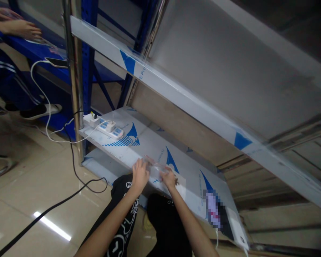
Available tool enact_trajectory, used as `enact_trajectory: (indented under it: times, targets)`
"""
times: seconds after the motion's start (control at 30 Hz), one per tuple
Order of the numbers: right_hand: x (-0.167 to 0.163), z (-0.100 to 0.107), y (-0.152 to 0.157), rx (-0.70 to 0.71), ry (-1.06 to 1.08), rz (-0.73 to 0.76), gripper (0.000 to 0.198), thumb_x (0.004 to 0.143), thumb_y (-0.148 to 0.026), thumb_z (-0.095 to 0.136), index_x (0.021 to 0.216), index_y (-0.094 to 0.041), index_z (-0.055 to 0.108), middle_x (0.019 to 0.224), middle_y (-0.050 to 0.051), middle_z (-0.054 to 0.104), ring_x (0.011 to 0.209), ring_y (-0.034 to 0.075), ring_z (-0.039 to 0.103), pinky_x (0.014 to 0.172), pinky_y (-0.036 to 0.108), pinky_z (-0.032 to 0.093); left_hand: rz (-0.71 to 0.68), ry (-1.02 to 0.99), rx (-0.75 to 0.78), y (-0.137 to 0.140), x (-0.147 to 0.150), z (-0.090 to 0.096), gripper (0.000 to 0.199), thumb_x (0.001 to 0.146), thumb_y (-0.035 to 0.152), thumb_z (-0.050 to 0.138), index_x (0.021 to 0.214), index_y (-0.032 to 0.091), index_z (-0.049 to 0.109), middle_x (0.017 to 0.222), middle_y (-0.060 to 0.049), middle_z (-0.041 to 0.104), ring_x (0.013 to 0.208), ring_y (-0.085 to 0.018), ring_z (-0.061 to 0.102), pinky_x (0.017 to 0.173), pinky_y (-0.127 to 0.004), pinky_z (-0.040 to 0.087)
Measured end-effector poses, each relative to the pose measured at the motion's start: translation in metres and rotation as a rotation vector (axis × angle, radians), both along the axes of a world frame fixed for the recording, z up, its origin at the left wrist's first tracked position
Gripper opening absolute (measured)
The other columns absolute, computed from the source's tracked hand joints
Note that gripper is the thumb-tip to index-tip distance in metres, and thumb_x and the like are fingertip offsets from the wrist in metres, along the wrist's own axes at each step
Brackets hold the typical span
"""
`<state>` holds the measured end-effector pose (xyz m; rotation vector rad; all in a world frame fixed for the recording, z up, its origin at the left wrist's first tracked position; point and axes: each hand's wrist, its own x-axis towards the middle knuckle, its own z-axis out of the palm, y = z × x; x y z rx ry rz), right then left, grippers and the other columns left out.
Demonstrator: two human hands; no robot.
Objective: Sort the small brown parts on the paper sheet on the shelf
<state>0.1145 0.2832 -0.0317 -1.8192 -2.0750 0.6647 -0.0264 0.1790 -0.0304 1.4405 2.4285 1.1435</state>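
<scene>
A small clear plastic container (pixel 157 168) is between my two hands, just above the front part of the metal shelf (pixel 149 142). My left hand (pixel 140 174) has its fingers closed at the left side of the container. From the right, my right hand (pixel 168 177) grips the same clear plastic, thumb and fingers pressed together. Its exact shape is blurred. Beside my right hand lies a pale sheet (pixel 182 186) with small brown bits (pixel 177 180) on it, partly covered by that hand.
A white power strip (pixel 104 125) with plugged-in chargers sits on the shelf's left end. A phone (pixel 213 210) lies at the right. An upper shelf edge (pixel 176 92) crosses above. Cables (pixel 72 160) trail over the floor. Another person's hands (pixel 23 28) are at a blue rack.
</scene>
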Motion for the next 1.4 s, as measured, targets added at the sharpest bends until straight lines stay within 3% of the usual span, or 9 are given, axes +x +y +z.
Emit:
enact_trajectory:
  times: [0.17,0.33,0.47,0.7,0.97,1.1,1.23,1.4]
  targets:
    - [-0.002,0.008,-0.008,0.018,0.018,-0.037,0.044,0.072,-0.028,0.051,0.114,-0.015,0.048,0.058,-0.002,0.065,0.060,0.016,0.064,0.058,0.022,0.044,0.044,-0.034,0.013,-0.003,-0.017,0.000,0.029,0.072,0.012,0.044,0.096,0.017,0.059,0.116,-0.012,0.050,0.113,-0.025,0.042,0.093,-0.040,0.031]
    - [-0.010,0.015,-0.016,0.051,-0.027,-0.132,0.026,0.075,-0.027,0.046,0.096,-0.018,0.057,0.061,-0.001,0.066,0.058,0.016,0.063,0.055,0.022,0.042,0.043,-0.072,0.036,-0.004,-0.023,0.001,0.026,0.073,0.014,0.044,0.093,0.017,0.060,0.112,-0.011,0.051,0.110,-0.024,0.043,0.092,-0.039,0.032]
    - [-0.014,0.011,-0.019,0.069,0.028,-0.154,0.024,0.077,-0.026,0.042,0.090,-0.018,0.061,0.075,0.001,0.069,0.055,0.014,0.063,0.055,0.022,0.043,0.035,-0.093,0.042,-0.005,-0.023,0.002,0.023,0.073,0.015,0.044,0.090,0.018,0.060,0.108,-0.010,0.052,0.107,-0.023,0.044,0.091,-0.039,0.033]
    - [-0.010,0.002,-0.018,0.140,-0.047,-0.059,0.031,0.075,-0.030,0.047,0.097,-0.019,0.066,0.090,0.006,0.069,0.086,0.024,0.063,0.073,0.029,0.046,0.022,-0.120,0.031,-0.003,-0.020,0.004,0.020,0.074,0.015,0.044,0.085,0.018,0.060,0.104,-0.009,0.053,0.103,-0.023,0.045,0.090,-0.038,0.033]
    - [-0.015,0.013,-0.027,0.130,-0.219,0.056,0.030,0.071,-0.036,0.054,0.094,-0.022,0.068,0.092,0.008,0.068,0.089,0.026,0.061,0.077,0.033,0.045,-0.005,-0.149,0.009,-0.001,-0.013,0.009,0.019,0.074,0.016,0.044,0.084,0.019,0.060,0.102,-0.008,0.053,0.101,-0.023,0.045,0.088,-0.037,0.035]
    - [-0.019,0.022,-0.030,0.164,-0.290,0.093,0.032,0.070,-0.040,0.055,0.088,-0.018,0.070,0.108,0.013,0.060,0.098,0.029,0.056,0.081,0.037,0.043,0.007,-0.161,0.033,0.000,-0.011,0.008,0.019,0.075,0.016,0.044,0.084,0.020,0.060,0.101,-0.007,0.053,0.100,-0.022,0.045,0.087,-0.036,0.035]
    - [-0.027,0.029,-0.031,0.340,-0.278,0.237,0.039,0.070,-0.036,0.057,0.104,-0.018,0.064,0.120,0.013,0.052,0.112,0.029,0.044,0.091,0.040,0.035,0.038,-0.165,0.013,0.000,-0.014,0.006,0.023,0.075,0.013,0.042,0.088,0.020,0.060,0.103,-0.007,0.053,0.100,-0.022,0.045,0.086,-0.037,0.035]
    - [-0.041,0.024,-0.036,0.267,-0.178,0.627,0.053,0.068,-0.034,0.061,0.118,-0.021,0.053,0.124,0.009,0.051,0.115,0.025,0.044,0.096,0.040,0.032,-0.007,-0.084,-0.059,0.000,-0.016,0.003,0.026,0.075,0.013,0.042,0.091,0.020,0.062,0.104,-0.007,0.056,0.102,-0.023,0.044,0.086,-0.037,0.033]
